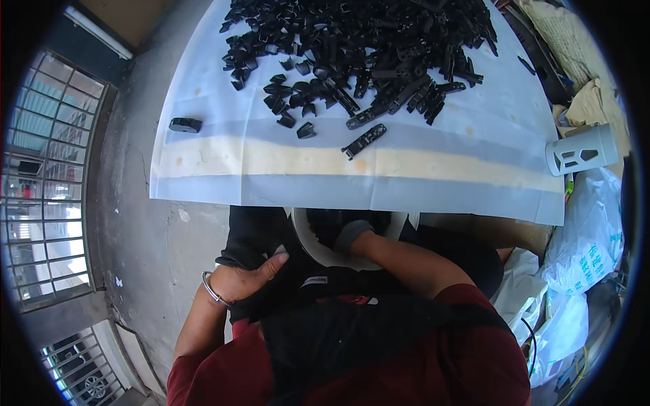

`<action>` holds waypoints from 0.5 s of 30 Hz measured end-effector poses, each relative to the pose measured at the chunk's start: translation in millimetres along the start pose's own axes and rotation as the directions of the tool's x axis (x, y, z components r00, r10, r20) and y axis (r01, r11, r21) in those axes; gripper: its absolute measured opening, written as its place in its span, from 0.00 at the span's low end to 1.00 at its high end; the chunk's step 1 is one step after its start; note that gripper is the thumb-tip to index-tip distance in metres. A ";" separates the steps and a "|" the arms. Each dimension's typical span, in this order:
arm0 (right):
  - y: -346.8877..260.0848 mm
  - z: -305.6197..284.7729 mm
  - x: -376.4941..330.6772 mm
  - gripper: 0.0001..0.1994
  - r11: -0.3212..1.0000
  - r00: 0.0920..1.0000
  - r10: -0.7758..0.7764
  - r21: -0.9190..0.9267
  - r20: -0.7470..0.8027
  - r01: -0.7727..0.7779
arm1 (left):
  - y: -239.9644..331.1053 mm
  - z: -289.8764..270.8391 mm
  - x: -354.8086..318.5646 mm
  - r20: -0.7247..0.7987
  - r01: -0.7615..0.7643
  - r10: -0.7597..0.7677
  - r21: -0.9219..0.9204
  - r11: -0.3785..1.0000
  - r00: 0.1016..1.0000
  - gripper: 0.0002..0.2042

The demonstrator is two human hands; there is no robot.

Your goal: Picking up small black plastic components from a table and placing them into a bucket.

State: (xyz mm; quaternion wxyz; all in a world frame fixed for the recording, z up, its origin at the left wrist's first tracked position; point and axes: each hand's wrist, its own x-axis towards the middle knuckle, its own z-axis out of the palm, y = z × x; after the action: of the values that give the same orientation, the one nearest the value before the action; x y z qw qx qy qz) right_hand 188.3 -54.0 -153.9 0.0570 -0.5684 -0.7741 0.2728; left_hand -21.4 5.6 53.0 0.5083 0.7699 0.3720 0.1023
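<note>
My right hand (354,235), with a grey covering over it, reaches down into a white bucket (306,241) beneath the table's near edge. Its fingers are lost among dark contents (325,222) that I cannot make out singly. On my left thigh rests my left hand (245,279), its thumb stretched out against black cloth (238,254). The other fingers are hidden there. Above both hands, a large heap of small black plastic parts (379,40) covers the far part of the table. One long black part (364,141) and a short curved piece (306,130) lie closer to me.
White sheeting (271,186) covers the table and hangs at its near edge. A single black piece (185,124) lies at the left. On the right edge sits a pale slotted cylinder (582,150), with white plastic bags (579,250) below. A barred window (51,176) is at far left.
</note>
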 end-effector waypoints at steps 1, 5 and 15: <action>-7.5 -14.7 -4.7 0.27 0.999 0.997 0.045 0.019 0.057 -0.046 | 5.5 -4.0 -0.9 -0.053 -0.019 0.020 0.009 1.000 0.998 0.06; -19.2 -56.3 -26.2 0.26 0.990 0.995 0.089 0.103 0.035 -0.092 | 20.5 -12.7 23.2 -0.400 -0.177 0.325 0.364 0.915 0.857 0.08; -71.1 -216.3 -77.9 0.12 0.612 0.982 0.041 0.782 -0.182 0.119 | 35.1 -16.3 122.8 -0.316 -0.080 0.493 0.775 0.627 0.811 0.09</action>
State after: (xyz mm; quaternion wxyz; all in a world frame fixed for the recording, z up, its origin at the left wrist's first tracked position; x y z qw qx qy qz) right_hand 241.1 -62.2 80.7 0.3776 -0.4906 -0.5786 0.5310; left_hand 72.5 93.0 63.6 0.0189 0.9029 0.3663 0.2240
